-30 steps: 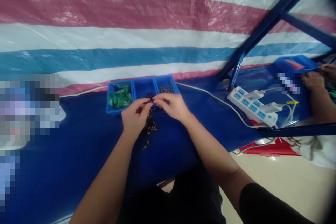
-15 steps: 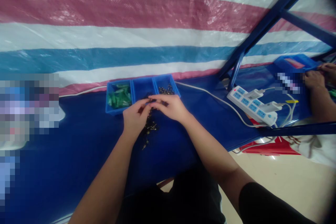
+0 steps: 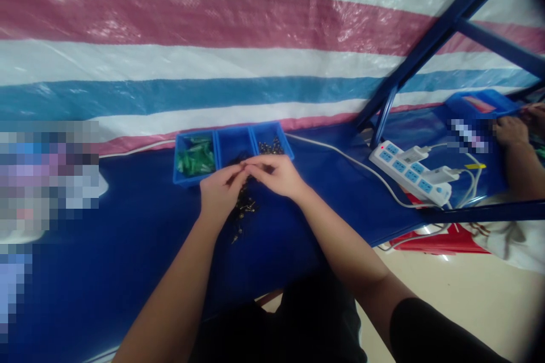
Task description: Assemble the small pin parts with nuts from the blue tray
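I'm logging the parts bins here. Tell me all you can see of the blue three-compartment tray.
The blue plastic three-compartment tray sits flat on the dark blue table cover, against the striped tarp. Its left compartment holds green parts, the middle looks nearly bare, the right holds small dark metal pieces. The person's left hand and right hand meet just in front of it.

No readable text, label, brand or number anywhere. White multi-socket power strip (image 3: 410,172) with blue outlets: markings too small to make out. Blue plastic three-compartment tray (image 3: 232,149): unmarked. Striped woven tarpaulin (image 3: 238,39): plain bands only. Two patches of the view are pixelated, nothing legible there.
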Demonstrator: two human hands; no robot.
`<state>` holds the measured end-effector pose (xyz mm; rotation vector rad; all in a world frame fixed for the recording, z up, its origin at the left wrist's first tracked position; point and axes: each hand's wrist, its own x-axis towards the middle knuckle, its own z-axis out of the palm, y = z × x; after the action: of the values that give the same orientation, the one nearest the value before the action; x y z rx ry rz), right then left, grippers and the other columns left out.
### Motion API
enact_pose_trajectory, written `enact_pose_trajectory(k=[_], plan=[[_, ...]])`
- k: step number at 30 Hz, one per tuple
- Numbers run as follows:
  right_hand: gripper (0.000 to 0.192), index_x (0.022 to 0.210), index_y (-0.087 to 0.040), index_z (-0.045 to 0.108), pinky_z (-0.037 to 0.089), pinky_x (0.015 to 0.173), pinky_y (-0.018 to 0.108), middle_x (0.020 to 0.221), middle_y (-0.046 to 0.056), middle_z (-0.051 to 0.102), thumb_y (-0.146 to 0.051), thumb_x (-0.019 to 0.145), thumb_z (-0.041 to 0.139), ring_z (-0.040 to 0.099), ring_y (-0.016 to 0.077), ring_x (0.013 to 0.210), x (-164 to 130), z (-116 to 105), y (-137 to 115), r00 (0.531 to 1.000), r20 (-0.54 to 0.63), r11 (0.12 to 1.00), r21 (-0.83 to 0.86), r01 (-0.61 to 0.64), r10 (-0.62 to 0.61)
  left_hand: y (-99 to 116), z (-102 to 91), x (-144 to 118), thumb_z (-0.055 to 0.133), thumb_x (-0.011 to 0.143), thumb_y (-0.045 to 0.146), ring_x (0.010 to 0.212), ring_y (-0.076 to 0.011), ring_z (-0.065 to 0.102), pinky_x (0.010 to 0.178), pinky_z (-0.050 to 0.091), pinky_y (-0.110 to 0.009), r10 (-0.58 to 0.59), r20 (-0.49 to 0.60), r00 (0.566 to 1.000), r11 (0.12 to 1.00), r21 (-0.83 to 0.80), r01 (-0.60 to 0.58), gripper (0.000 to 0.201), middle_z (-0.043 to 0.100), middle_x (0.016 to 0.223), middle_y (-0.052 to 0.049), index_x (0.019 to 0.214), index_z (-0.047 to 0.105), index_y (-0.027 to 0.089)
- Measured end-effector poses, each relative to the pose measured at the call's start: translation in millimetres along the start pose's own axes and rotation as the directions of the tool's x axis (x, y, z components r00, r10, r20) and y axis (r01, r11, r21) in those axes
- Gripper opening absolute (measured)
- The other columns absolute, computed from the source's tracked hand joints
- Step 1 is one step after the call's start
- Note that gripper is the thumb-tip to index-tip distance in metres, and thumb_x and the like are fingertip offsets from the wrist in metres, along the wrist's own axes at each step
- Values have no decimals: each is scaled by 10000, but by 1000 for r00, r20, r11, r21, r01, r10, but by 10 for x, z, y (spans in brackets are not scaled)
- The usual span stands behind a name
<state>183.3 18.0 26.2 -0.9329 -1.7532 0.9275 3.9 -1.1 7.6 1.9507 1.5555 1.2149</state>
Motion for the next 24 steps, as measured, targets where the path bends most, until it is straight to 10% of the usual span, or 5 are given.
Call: enact_pose_trajectory(k=[8, 15, 24], plan=[[209, 1010, -167, 761, 542, 632, 224, 931, 57, 783, -335, 954, 651, 705, 119, 740, 19, -62, -5, 999, -41, 993, -120, 9, -14, 70, -5, -28, 709, 865, 434, 632, -108, 660, 677, 547, -230, -60, -96, 994, 997, -62, 55, 359, 748, 800, 3, 1156, 745, 227], [143, 956, -187, 786, 568, 716, 272, 951, 68, 776, -290, 935, 690, 712, 161, 881, 26, -87, 48, 980, -14, 955, -229, 190, -198, 15, 11, -31, 683, 888, 413, 685, -124, 696, 662, 545, -227, -68, -87, 994, 995, -82, 61, 246, 739, 773, -4, 1010, 761, 213], [338, 1192, -220, 735, 542, 652, 234, 1015, 37, 776, -264, 860, 771, 697, 119, 817, 13, -82, 42, 994, -63, 994, -82, 78, -84, -32, 20, -33, 688, 868, 356, 588, -103, 652, 588, 501, -207, -98, -81, 992, 988, -125, 88, 196, 695, 703, 14, 972, 712, 191]])
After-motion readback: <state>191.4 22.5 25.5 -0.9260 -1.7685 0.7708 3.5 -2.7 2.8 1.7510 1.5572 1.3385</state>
